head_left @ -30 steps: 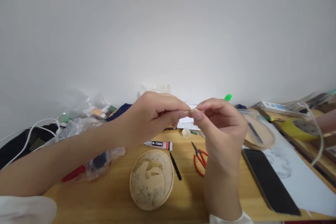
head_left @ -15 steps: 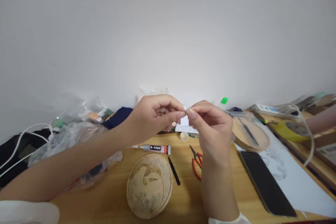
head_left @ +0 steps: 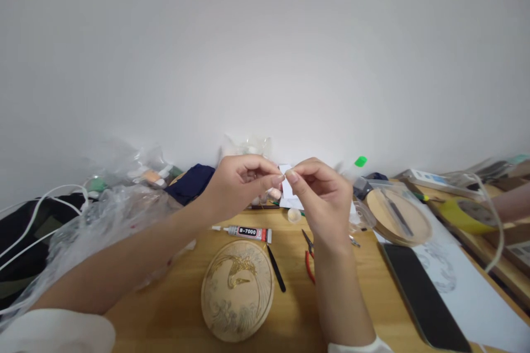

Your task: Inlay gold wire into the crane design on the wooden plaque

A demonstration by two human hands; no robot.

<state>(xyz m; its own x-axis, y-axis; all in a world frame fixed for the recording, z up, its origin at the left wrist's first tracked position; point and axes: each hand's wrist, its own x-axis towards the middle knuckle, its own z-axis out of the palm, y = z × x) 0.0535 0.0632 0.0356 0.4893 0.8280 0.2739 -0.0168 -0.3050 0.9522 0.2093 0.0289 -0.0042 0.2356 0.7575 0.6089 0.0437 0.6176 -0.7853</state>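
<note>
My left hand (head_left: 250,182) and my right hand (head_left: 321,190) meet fingertip to fingertip above the table, each in a thumb-and-finger pinch. Whatever lies between the tips is too small to name. Below them on the wood is a round wooden plaque (head_left: 237,292) with a crane and wave design, partly in gold wire. A glue tube (head_left: 248,233) marked B-7000 lies behind it. Black tweezers (head_left: 276,269) rest along its right side. Pliers with red handles (head_left: 308,256) are partly hidden by my right wrist.
At left are a crumpled plastic bag (head_left: 120,226), white cables (head_left: 31,220) and dark blue cloth (head_left: 191,183). On the right lie a phone (head_left: 422,298), a sketched sheet (head_left: 476,292), a bagged wooden disc (head_left: 393,215) and yellow tape (head_left: 464,215). Another person's arm (head_left: 513,201) shows at the right edge.
Both hands, still pinched together, have shifted slightly left. The view has moved a little, and more of the pliers is covered by my right wrist.
</note>
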